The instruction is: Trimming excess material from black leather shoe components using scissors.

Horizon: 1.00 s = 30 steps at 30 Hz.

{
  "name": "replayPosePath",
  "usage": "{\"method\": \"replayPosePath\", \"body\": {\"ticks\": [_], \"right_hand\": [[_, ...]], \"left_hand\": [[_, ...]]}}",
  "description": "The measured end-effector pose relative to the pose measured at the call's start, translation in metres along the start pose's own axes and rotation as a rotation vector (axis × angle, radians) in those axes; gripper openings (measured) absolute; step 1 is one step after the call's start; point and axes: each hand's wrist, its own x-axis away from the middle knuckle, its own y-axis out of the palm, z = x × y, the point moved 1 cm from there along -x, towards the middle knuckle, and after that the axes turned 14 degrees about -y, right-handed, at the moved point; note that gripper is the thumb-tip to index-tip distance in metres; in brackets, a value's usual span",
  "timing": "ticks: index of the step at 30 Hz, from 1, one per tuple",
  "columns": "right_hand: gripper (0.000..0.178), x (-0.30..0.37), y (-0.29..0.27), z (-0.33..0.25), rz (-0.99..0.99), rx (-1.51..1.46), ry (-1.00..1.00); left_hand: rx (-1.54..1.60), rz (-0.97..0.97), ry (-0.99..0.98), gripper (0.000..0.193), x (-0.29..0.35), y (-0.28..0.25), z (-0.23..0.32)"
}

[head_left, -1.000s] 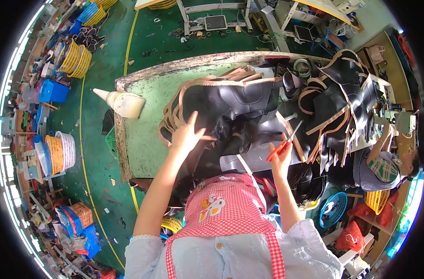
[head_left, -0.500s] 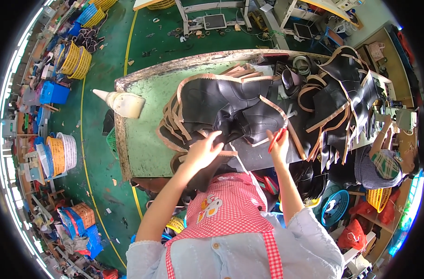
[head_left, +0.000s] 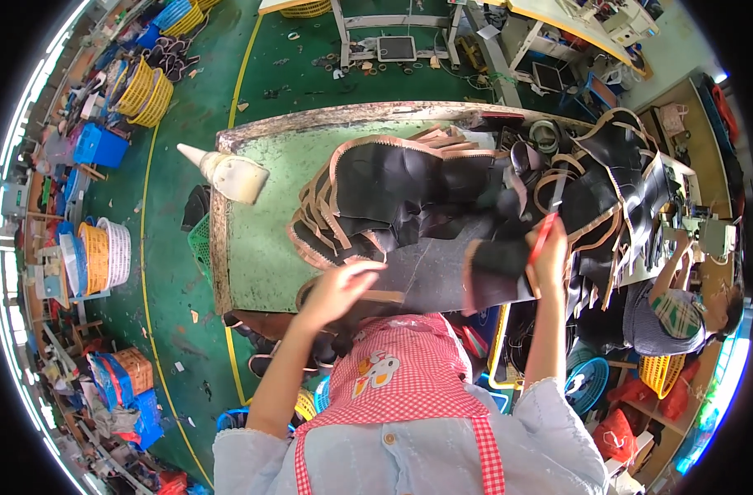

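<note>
My right hand (head_left: 549, 268) is closed round a red-handled tool (head_left: 546, 234) with a slender silvery end pointing away from me; the blur hides its exact kind. A black leather piece with a tan edge (head_left: 502, 271) hangs beside that hand, smeared by motion; whether the fingers grip it too I cannot tell. My left hand (head_left: 341, 290) is open, fingers stretched out over the near edge of the table, close to a tan-edged dark strip (head_left: 383, 296). Beyond lies a stack of black leather boot pieces (head_left: 380, 177) with notched tan edges.
The worn green table (head_left: 265, 247) carries a white cone-shaped thing (head_left: 238, 177) at its left corner. More tan-edged black pieces (head_left: 595, 198) are heaped at the right. Blue and yellow baskets (head_left: 587, 385) stand below. At far right another person (head_left: 677, 313) works at a machine.
My right hand has swung right with the red-handled tool, and a black leather piece has moved right beside it. My left hand has drawn slightly nearer to me and left.
</note>
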Motion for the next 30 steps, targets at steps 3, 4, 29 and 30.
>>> {"method": "replayPosePath", "body": {"ticks": [3, 4, 29, 30], "right_hand": [[0.028, -0.047, -0.029, -0.074, 0.010, 0.015, -0.312], [0.037, -0.053, -0.021, -0.112, -0.023, 0.115, -0.389], [0.030, 0.082, 0.126, -0.138, -0.781, -0.910, 0.049], [0.038, 0.103, 0.125, -0.164, -0.925, -1.090, 0.158]], "left_hand": [[0.218, 0.199, -0.084, 0.022, 0.039, -0.055, -0.011], [0.247, 0.311, -0.145, 0.022, 0.056, -0.069, -0.020], [0.495, 1.009, 0.110, 0.020, 0.086, -0.097, 0.053], [0.516, 1.010, 0.160, 0.020, 0.074, -0.094, 0.059]]}}
